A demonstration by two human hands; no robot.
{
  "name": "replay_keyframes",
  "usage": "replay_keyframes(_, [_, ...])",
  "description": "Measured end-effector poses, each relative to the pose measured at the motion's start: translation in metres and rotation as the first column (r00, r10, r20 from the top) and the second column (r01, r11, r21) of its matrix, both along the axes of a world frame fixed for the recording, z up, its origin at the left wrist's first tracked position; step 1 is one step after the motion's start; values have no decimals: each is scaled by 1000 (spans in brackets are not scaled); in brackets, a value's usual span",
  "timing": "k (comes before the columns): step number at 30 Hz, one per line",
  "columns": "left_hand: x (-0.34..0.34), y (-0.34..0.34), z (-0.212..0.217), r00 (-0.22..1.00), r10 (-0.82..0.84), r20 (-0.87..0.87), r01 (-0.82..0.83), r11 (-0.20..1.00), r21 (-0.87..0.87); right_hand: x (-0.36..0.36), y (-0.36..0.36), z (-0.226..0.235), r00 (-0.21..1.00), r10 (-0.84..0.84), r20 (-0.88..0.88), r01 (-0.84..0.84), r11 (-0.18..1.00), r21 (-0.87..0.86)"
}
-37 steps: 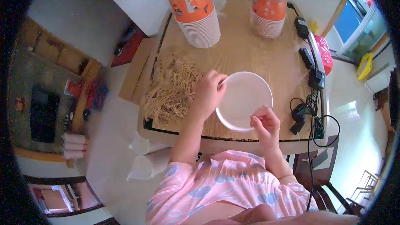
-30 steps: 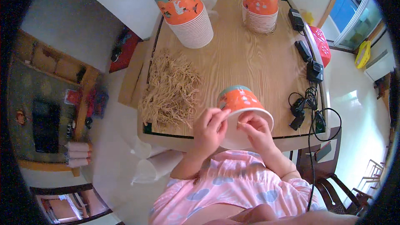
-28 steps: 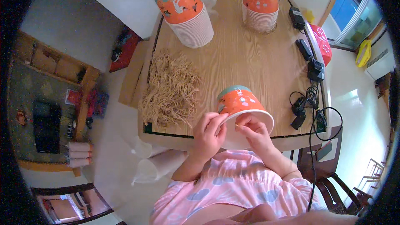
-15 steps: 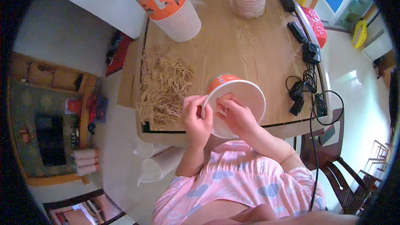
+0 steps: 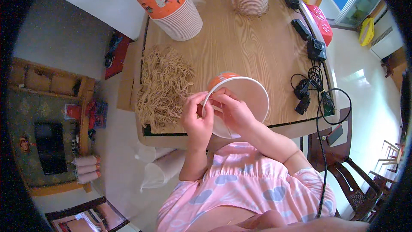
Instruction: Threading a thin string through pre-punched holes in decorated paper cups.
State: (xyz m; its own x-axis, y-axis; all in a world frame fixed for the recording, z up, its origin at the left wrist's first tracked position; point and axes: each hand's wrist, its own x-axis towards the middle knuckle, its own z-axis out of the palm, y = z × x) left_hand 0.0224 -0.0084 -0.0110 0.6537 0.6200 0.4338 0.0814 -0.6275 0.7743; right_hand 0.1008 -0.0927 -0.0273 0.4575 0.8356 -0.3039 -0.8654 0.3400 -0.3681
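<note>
A paper bucket (image 5: 255,96), white inside with an orange printed outside, is tipped with its mouth toward me at the table's near edge. My left hand (image 5: 197,112) is closed on the left part of its rim, thumb and fingers pinching the wall. My right hand (image 5: 235,111) reaches inside the mouth, its fingertips pinched close to the same wall. A thin pale strand (image 5: 227,129) seems to run down from the right fingers inside the bucket; the fingertips partly hide it. A pile of tan twine pieces (image 5: 165,88) lies left of my hands.
A tilted stack of nested paper buckets (image 5: 178,17) stands at the far left, another stack (image 5: 250,0) at the far middle. Black power adapters (image 5: 316,50) and a bundle of cables (image 5: 315,83) lie along the table's right edge. A dark wooden chair (image 5: 354,184) stands at the lower right.
The view has shifted slightly, so the scene sits a little further left and up. My right fingers have drawn nearer the left wall, and the strand shows more clearly.
</note>
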Motion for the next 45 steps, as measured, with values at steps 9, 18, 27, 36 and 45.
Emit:
replay_keyframes(9, [1,4,-2,996,-58,65,51,993,109,1,1,-1,1000,10,-28,-10,1000,-9])
replay_keyframes(18, [1,1,-2,998,-38,50,38,999,-5,3,-1,0,1000,24,-7,-24,1000,-4])
replay_keyframes(27, [-1,3,-2,998,-45,35,45,999,15,3,2,-2,1000,14,-13,-14,1000,13])
replay_keyframes(36, [-1,2,0,998,-53,38,53,999,1,3,1,1,1000,8,18,-7,1000,-18])
replay_keyframes(45, [1,18,24,968,-243,-58,244,970,7,6,-4,5,998,61,31,-57,993,-105])
